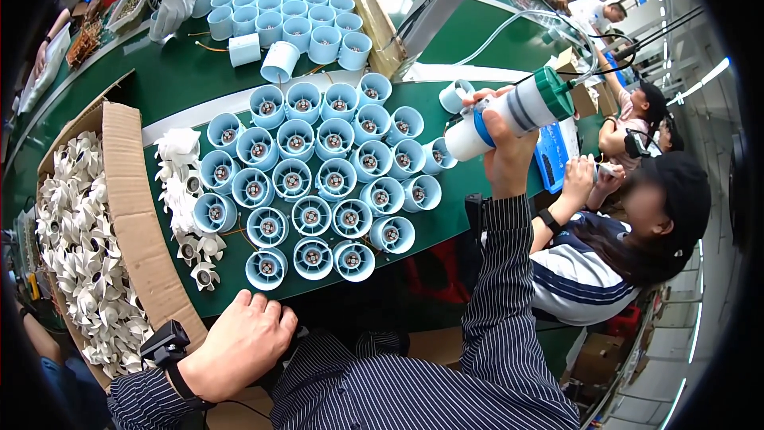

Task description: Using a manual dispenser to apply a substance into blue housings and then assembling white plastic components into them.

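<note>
My right hand (509,143) is raised over the table's right side, its fingers closed round a white cylinder-shaped dispenser (521,111) with a green cap, a blue band and dark rings. A thin hose runs from the cap. My left hand (243,342) rests palm down by the table's front edge, fingers loosely bent and slightly apart, with nothing seen in them. Just beyond it stand several light-blue round housings (312,215), open ends up, with ribs and metal parts inside. One housing (457,96) lies on its side behind the dispenser.
Left of the housings lie white fan wheels (181,183); more fill a cardboard box (151,215). Many blue housings (296,32) stand farther back, near another person's gloved hand (177,4). A metal post (446,0) rises behind. At right, a co-worker (613,247) sits near a blue tray (551,155).
</note>
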{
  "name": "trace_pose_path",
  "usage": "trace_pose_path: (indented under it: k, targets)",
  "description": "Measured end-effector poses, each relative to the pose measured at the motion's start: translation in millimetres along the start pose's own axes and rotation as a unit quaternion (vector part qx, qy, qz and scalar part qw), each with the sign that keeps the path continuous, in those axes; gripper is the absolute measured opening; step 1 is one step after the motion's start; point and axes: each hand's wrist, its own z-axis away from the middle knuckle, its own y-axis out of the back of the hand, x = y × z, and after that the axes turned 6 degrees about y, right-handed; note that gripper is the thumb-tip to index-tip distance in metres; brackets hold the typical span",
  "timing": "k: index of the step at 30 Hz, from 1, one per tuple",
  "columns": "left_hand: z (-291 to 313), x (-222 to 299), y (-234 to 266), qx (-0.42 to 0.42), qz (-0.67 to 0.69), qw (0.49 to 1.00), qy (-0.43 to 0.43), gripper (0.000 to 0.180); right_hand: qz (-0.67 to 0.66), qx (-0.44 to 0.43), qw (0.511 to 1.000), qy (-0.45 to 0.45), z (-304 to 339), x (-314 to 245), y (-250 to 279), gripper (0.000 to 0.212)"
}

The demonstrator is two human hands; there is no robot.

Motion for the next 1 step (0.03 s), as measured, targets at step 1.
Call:
trace_pose_path:
  k: [1]
  targets:
    - [-0.4, -0.1, -0.2, 0.000, -0.001, 1.000, 0.000, 0.026, 0.002, 0.000, 1.000, 0.000, 0.3, 0.1, 0.2, 0.042]
